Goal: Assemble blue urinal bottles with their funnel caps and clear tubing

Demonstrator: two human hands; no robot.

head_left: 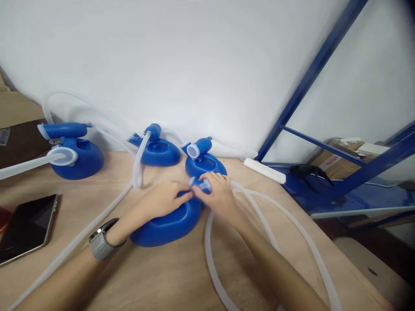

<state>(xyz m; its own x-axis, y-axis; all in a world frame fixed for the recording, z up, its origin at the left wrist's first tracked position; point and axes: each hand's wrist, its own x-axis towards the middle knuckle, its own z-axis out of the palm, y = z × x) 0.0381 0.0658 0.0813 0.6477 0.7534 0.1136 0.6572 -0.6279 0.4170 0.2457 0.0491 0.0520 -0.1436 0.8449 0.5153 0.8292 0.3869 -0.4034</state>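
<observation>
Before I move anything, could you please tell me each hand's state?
Left hand: on the nearest blue bottle, grip unclear.
Right hand: closed around its pale-rimmed mouth.

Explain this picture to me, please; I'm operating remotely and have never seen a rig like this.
No machine shows here: these are a person's bare hands, seen by a camera worn on the head, looking forward and down. The left hand, with a watch on its wrist, lies over the nearest blue bottle. The right hand has its fingers around a pale fitting at that bottle's neck; the fingers partly hide it. On the wooden tabletop are also three similar bottles, pale tubes, a dark-screened device and a white power strip.
</observation>
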